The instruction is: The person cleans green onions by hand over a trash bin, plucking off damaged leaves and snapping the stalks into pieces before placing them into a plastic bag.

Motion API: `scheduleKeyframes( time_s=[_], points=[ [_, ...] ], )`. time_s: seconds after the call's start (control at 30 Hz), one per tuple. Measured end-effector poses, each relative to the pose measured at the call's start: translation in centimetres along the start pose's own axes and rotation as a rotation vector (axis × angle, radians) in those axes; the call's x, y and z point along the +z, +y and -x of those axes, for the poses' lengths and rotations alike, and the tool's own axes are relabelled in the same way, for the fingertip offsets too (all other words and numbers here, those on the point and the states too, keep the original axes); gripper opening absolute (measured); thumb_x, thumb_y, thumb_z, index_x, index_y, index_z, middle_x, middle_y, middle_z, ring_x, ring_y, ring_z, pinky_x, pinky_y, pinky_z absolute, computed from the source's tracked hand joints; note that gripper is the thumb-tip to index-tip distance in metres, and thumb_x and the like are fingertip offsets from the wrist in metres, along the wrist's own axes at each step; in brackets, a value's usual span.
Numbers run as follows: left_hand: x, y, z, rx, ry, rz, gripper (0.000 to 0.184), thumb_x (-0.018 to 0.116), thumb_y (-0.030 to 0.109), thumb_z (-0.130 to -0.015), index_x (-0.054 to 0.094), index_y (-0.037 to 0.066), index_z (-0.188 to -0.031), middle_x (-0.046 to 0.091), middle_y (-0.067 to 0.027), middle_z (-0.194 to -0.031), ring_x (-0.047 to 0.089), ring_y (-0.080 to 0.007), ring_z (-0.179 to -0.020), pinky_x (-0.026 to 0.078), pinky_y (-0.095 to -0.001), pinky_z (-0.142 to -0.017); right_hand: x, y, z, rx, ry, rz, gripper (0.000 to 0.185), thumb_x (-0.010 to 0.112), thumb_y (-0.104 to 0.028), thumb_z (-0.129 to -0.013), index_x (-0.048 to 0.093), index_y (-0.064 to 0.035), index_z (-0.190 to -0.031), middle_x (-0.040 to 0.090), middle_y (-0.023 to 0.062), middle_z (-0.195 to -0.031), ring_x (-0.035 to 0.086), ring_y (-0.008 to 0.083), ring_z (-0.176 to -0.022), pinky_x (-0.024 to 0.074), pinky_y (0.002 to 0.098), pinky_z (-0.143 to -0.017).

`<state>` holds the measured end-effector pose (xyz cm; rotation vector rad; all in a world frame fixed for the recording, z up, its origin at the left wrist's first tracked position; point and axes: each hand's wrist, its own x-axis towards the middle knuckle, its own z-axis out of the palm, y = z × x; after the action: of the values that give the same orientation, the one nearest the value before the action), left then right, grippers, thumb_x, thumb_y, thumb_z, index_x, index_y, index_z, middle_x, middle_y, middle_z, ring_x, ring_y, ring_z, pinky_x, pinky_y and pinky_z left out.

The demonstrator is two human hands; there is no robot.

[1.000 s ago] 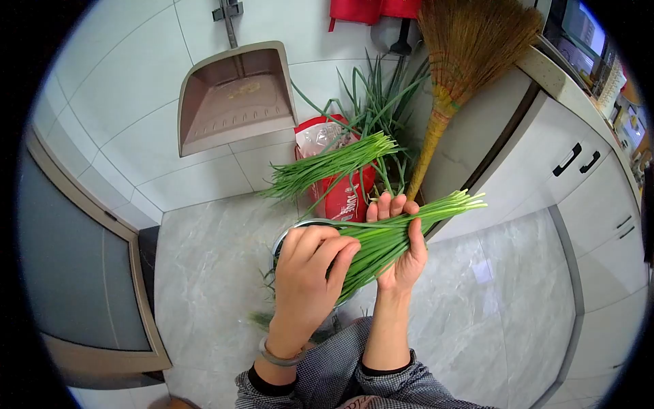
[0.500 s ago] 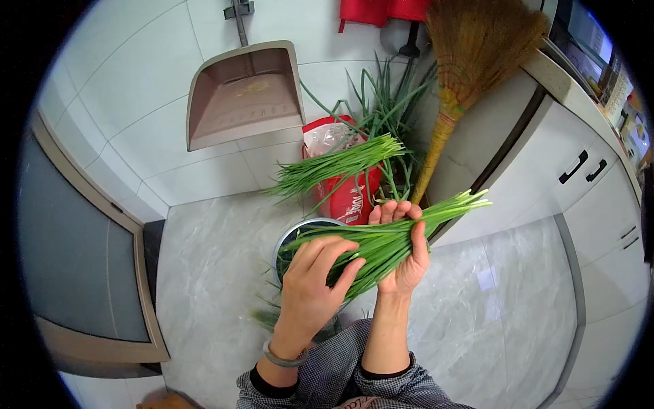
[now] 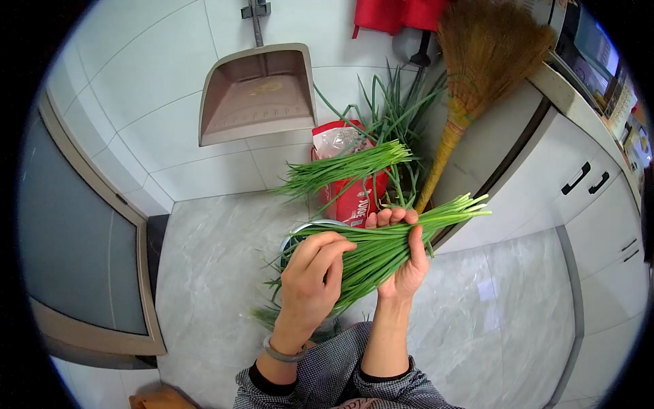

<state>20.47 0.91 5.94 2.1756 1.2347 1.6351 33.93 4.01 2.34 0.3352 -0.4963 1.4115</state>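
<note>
A bunch of green chives (image 3: 375, 258) lies slantwise in my right hand (image 3: 403, 266), its pale cut ends pointing to the upper right. My right palm faces up under the bunch, with the thumb and fingers closed round it. Over the leafy left part is my left hand (image 3: 311, 278), its fingers curled in; whether a blade is pinched there is hidden. Below the chives, a round light-rimmed container (image 3: 291, 238) stands on the floor, mostly covered. Another chive bunch (image 3: 347, 168) rests across the top of a red bag (image 3: 353, 204) just beyond my hands.
A dustpan (image 3: 257, 92) hangs on the tiled wall. To the right, a straw broom (image 3: 444, 146) leans head-up beside long green onion leaves (image 3: 392, 109). White cabinets (image 3: 545, 160) line the right side; a framed glass door (image 3: 82, 232) is at left. Loose greens (image 3: 266, 315) lie near my left wrist.
My left fingers have curled in more and the thumb has drawn back out of sight. The right hand keeps its hold on the chives. The camera view has shifted slightly.
</note>
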Motion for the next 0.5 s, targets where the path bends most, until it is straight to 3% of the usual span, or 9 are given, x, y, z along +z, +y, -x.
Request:
scheduleKeyframes(
  time_s=[0.33,0.5],
  points=[
    [-0.2,-0.7,0.1,0.013,-0.024,-0.080,0.024,0.076,0.004,-0.072,0.068,0.006,-0.095,0.064,-0.0072,-0.097,0.063,-0.0231,-0.088,0.052,-0.0314,-0.075,0.1,0.5,0.0,0.006,0.052,0.047,0.016,0.048,-0.019,-0.099,0.051,-0.0069,-0.108,0.061,0.0122,-0.114,0.055,0.0288,-0.116,0.0342,0.0457,-0.110],
    [-0.5,-0.3,-0.5,0.161,-0.015,-0.285,0.022,0.075,0.003,-0.070,0.067,0.009,-0.090,0.063,-0.0050,-0.099,0.060,-0.0232,-0.086,0.048,-0.0342,-0.073,0.3,0.7,0.1,0.009,0.125,0.138,0.015,0.049,-0.018,-0.099,0.052,-0.0062,-0.107,0.062,0.0141,-0.112,0.057,0.0290,-0.113,0.0393,0.0451,-0.106]
  ],
)
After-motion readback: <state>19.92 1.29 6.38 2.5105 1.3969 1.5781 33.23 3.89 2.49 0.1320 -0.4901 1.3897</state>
